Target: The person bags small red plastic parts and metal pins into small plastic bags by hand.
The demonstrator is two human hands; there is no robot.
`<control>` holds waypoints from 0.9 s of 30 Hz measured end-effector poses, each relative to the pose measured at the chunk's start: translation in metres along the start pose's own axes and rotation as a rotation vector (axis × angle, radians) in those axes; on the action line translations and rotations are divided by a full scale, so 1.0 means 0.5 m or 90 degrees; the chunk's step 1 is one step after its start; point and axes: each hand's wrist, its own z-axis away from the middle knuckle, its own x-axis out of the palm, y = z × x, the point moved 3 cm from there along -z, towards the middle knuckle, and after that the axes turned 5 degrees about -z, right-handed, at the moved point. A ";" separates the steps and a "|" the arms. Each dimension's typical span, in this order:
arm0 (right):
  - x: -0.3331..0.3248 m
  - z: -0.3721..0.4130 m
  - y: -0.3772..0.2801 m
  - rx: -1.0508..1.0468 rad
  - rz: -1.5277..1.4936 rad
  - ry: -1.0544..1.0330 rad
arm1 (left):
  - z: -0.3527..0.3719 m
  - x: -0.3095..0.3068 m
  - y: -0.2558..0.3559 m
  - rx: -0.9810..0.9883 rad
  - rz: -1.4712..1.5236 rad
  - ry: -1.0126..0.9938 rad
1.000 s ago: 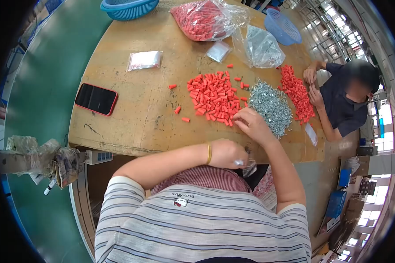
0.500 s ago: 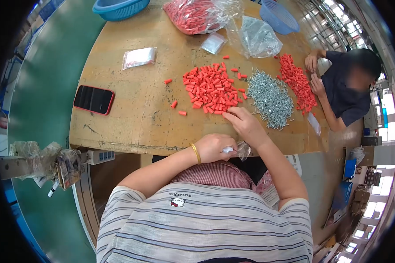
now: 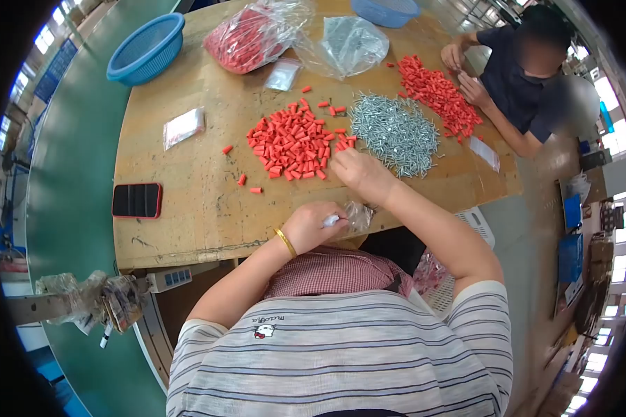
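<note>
My left hand (image 3: 314,226), with a gold bangle on the wrist, grips a small clear plastic bag (image 3: 358,214) at the near edge of the wooden table (image 3: 195,201). My right hand (image 3: 358,174) rests with curled fingers at the near right edge of a heap of orange plastic plugs (image 3: 292,141); whether it pinches one I cannot see. Just right of that heap lies a pile of silver screws (image 3: 394,132).
A co-worker in a dark shirt (image 3: 518,69) handles another orange heap (image 3: 435,90) at the far right. A phone in a red case (image 3: 137,200) lies left. Bags of plugs (image 3: 247,35) and screws (image 3: 351,42), small empty bags (image 3: 183,127), and blue baskets (image 3: 146,48) sit farther back.
The view has swung, so everything sits further left and lower. My left hand with the bag rose from below the table edge to it. My right hand stayed at the orange heap.
</note>
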 end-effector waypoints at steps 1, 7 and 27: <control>-0.009 0.005 0.006 0.033 -0.050 0.031 | -0.003 -0.002 -0.001 -0.009 -0.022 0.010; -0.105 0.042 -0.058 0.273 -0.436 0.149 | -0.040 -0.049 0.017 0.001 -0.217 0.009; -0.104 0.097 -0.091 0.125 -0.182 0.172 | -0.086 -0.035 0.068 0.132 -0.296 0.012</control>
